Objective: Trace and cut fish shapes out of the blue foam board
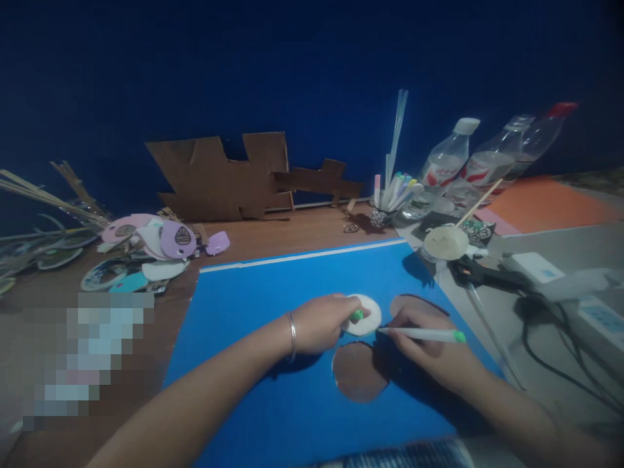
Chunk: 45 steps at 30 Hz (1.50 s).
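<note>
My left hand [322, 320], with a silver bangle at the wrist, is closed at the edge of a round white disc [370, 317] above the blue sheet [244, 390]. A small green pen cap [357, 314] pokes out among its fingers. Pinched in my right hand [429, 344] is a white marker pen [424, 334] with a green end, its tip at the disc's lower right edge. Just below the disc lies a brown cardboard circle [361, 374]. Another cardboard circle [414, 302] sits behind my right hand, partly covered by it.
Cut cardboard [219, 175] leans on the dark wall. A cup of markers [383, 211] and plastic bottles [446, 156] stand back right, near a glue gun [482, 273] and cables. Purple and pink paper fish [178, 239] pile up at left, beside thin sticks [58, 198].
</note>
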Each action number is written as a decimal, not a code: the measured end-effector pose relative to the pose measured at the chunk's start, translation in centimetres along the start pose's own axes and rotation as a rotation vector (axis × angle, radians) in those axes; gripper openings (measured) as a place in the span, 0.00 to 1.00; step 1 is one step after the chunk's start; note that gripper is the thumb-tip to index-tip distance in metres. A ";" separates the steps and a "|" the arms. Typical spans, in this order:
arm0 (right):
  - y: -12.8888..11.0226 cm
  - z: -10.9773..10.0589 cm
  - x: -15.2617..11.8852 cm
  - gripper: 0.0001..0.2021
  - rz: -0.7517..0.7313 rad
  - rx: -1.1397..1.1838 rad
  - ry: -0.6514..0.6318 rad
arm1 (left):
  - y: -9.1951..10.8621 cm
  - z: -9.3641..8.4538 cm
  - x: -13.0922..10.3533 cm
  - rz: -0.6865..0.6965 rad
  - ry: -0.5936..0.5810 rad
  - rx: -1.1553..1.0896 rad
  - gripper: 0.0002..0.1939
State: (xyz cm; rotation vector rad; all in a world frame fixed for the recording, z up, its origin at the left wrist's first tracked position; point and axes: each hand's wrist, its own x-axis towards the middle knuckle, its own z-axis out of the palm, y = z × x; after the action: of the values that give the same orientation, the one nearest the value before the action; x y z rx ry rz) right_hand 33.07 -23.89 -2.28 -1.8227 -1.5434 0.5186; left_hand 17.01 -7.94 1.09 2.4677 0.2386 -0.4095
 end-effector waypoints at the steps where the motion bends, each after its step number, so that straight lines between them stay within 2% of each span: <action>1: 0.1 0.0 0.0 0.10 -0.007 -0.008 0.018 | 0.0 0.0 0.0 0.000 0.004 -0.004 0.25; 6: 0.1 0.0 0.2 0.10 -0.004 0.017 0.091 | -0.1 0.2 0.0 0.018 0.028 -0.013 0.24; 15: -0.1 0.0 0.3 0.10 0.177 0.065 0.108 | 0.1 0.1 -0.1 0.013 0.035 0.011 0.27; 20: -0.1 -0.3 0.0 0.10 0.325 0.303 0.198 | 0.4 0.0 -0.2 0.002 0.040 0.048 0.28; 24: -1.2 -1.8 0.0 0.09 0.366 0.402 0.211 | 2.1 0.9 -0.2 0.001 0.115 0.212 0.20; 27: -2.3 -3.3 0.5 0.10 0.305 0.298 0.232 | 4.4 2.1 0.1 -0.001 0.172 0.371 0.14; 30: -3.0 -4.1 1.6 0.10 0.229 0.164 0.218 | 6.8 3.1 0.9 -0.029 0.141 0.461 0.17; 32: -3.4 -3.9 2.6 0.09 0.152 0.085 0.144 | 8.2 3.4 1.8 -0.078 0.094 0.496 0.19; 36: -4.6 -2.6 5.2 0.07 -0.078 -0.054 -0.161 | 9.8 3.7 3.8 -0.135 -0.005 0.443 0.15; 41: -6.4 -1.1 8.4 0.10 -0.243 -0.067 -0.558 | 9.6 5.1 4.7 -0.134 0.051 0.376 0.16; 45: -6.8 0.0 9.6 0.12 -0.281 -0.080 -0.754 | 9.0 6.3 4.8 -0.087 0.110 0.364 0.15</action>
State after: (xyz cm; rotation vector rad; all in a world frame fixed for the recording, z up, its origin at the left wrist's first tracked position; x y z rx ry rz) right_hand 30.39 -14.14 3.80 -1.4915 -2.2941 1.0974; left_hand 22.37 -18.56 -0.44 2.8499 0.3441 -0.3811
